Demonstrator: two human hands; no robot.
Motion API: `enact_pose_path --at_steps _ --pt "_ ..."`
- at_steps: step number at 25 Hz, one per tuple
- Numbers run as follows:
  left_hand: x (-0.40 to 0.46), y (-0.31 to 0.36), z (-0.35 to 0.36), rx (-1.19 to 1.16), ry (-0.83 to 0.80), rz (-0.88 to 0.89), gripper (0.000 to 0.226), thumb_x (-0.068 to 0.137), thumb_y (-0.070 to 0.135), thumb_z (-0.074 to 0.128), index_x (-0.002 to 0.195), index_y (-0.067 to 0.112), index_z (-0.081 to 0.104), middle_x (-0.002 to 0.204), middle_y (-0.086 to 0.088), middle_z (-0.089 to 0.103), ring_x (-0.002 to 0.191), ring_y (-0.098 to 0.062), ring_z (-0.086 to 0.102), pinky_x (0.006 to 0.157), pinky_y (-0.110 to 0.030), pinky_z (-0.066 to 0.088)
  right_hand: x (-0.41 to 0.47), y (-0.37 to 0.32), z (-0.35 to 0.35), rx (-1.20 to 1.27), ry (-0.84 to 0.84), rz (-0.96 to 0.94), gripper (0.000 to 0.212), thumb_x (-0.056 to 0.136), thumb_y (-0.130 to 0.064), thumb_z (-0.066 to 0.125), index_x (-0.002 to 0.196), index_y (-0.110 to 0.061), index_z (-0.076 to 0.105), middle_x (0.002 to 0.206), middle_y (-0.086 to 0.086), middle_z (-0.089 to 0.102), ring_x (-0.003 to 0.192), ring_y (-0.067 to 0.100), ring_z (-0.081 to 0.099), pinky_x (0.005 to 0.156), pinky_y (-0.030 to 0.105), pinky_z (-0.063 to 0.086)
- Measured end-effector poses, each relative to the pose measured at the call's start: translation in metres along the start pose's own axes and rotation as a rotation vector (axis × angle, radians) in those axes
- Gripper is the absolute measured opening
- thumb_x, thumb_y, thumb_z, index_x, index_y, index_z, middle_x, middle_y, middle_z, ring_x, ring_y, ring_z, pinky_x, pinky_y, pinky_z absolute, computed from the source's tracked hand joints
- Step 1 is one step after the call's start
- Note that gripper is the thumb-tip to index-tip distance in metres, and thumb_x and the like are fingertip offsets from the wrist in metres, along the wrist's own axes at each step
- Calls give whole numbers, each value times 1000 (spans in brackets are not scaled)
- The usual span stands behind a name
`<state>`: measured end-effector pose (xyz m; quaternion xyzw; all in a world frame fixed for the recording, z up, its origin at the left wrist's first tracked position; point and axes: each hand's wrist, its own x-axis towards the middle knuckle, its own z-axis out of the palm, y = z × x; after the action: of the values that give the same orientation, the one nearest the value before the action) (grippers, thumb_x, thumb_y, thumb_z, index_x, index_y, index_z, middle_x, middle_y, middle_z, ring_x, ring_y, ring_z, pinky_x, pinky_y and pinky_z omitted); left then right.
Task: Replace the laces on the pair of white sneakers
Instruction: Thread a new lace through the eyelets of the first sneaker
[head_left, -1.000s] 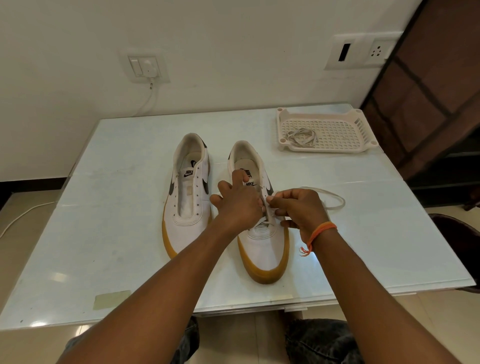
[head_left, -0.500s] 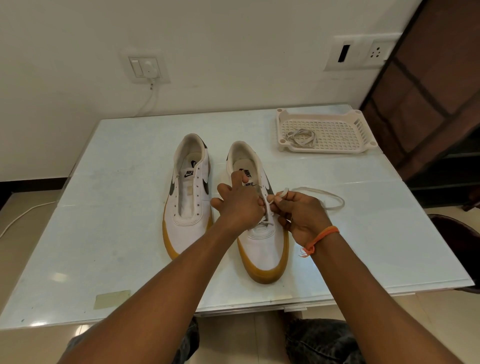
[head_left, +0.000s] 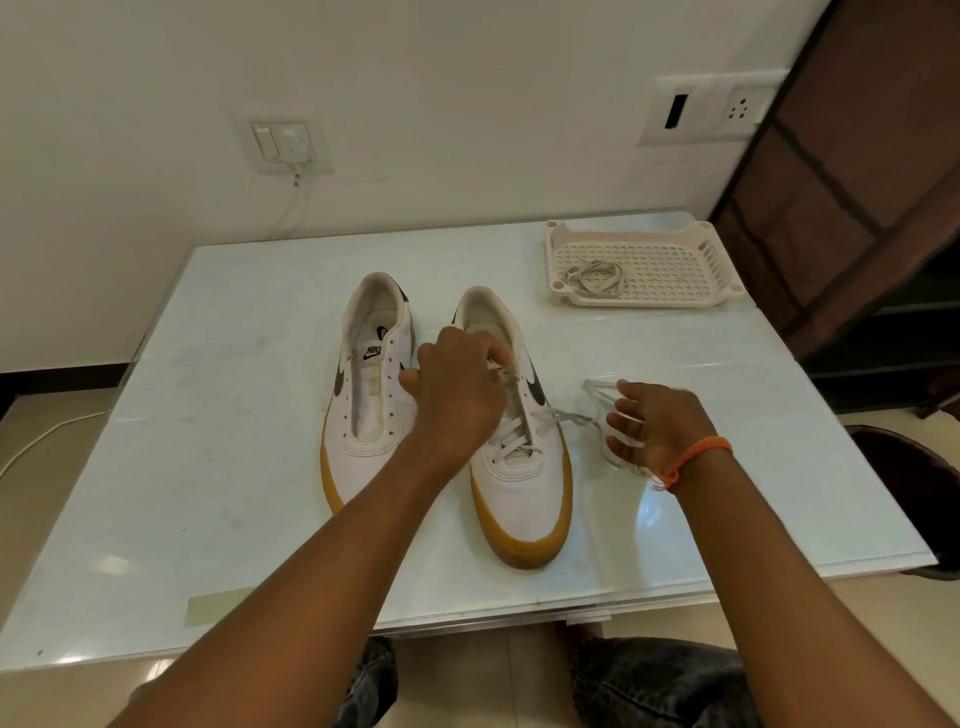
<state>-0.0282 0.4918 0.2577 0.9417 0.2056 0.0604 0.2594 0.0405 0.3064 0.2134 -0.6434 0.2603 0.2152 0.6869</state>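
Left hand (head_left: 457, 395): fingers curled over the tongue area of the right sneaker (head_left: 511, 431), pinching the lace (head_left: 558, 418) near the upper eyelets; forearm angled in from the lower left.

Right hand (head_left: 657, 426): fingers spread and relaxed, just right of the right sneaker, resting among loose lace loops; whether any loop is held cannot be told. Orange band (head_left: 698, 457) on the wrist.

Right sneaker: white upper, gum sole, dark swoosh, lace crossed through the lower eyelets, free end trailing right.

Left sneaker (head_left: 371, 389): just left of the right sneaker, unlaced, eyelets bare.

Count: two sneakers, one tray (head_left: 641, 270) beyond and right of the right sneaker, one bundled lace (head_left: 595, 275) in the tray.
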Motion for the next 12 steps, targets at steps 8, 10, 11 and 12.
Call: enact_pose_path --at_steps 8,10,11,12 --pt "-36 5 42 457 -21 417 17 88 21 62 99 28 73 105 1 50 106 -23 40 76 -36 26 16 19 -2 -1278 -30 -362 18 84 -17 68 100 -9 65 101 12 66 90 31 66 80 45 58" --pt "-34 2 44 435 16 412 15 86 21 64 97 26 73 103 1 50 103 -23 39 75 -36 27 24 14 -13 -1238 77 -371 38 77 -26 78 104 -9 58 103 10 61 94 33 63 81 44 56" --pt "-32 2 44 406 7 397 17 88 22 62 101 26 72 105 1 49 105 -23 38 77 -36 29 26 14 -17 -1278 86 -365 44 75 -33 80 104 -11 55 101 8 59 95 32 62 81 41 54" --pt "-30 2 44 384 -12 373 19 90 24 60 107 26 70 109 1 47 107 -23 36 80 -37 29 26 14 -19 -1362 64 -353 46 74 -38 80 102 -13 55 99 7 58 96 30 62 79 37 51"
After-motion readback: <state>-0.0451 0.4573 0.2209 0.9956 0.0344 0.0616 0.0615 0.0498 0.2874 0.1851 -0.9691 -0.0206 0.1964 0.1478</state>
